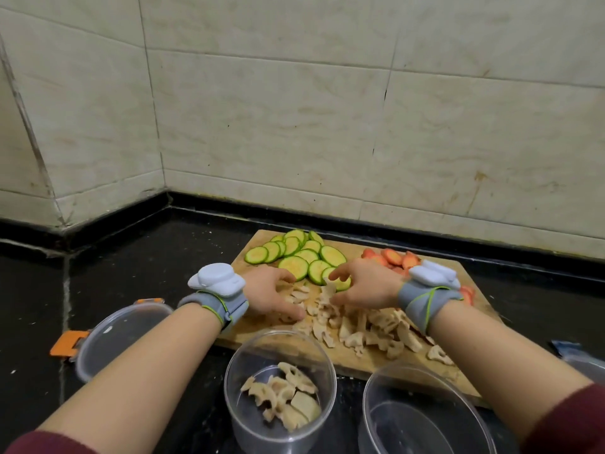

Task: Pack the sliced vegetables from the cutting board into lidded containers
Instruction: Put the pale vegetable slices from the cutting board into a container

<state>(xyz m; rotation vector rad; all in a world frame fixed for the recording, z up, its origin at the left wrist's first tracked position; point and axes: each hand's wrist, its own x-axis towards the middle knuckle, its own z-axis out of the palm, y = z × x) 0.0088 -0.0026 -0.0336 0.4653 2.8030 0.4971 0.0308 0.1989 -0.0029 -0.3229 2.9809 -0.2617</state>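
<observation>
A wooden board (pixel 353 247) lies on the black desk (pixel 131 257), near the corner of a tiled wall (pixel 294 109). On its far left part there are round green slices (pixel 296 257), overlapping each other. On the far right part lie orange carrot slices (pixel 396 258), partly hidden behind the right wrist. The lotus root (pixel 376 329), cut in pale pieces with holes, makes a loose pile on the near half of the board.

Both hands are on the left end of this pile, close together. The left hand (pixel 268 296) has its fingers curled over some pieces, with the thumb on the near side. The right hand (pixel 363 286) faces it, and its bent fingers and thumb hold a few pieces between them. Its fingertips reach almost to the nearest green slice. Each wrist carries a grey band with a white device on top, left (pixel 216 286) and right (pixel 432 276). The sleeves (pixel 573 421) are dark red and pushed up the forearms.

Just in front of the board stands a clear round container (pixel 242 421) with several lotus root pieces at its bottom. To its right stands a second clear container (pixel 425 421) with nothing in it. At the left, under the left forearm, is another clear round piece (pixel 114 339) with orange clips (pixel 65 344); I cannot tell whether it is a lid or a container. At the right edge a blue clip (pixel 569 348) is partly visible.
</observation>
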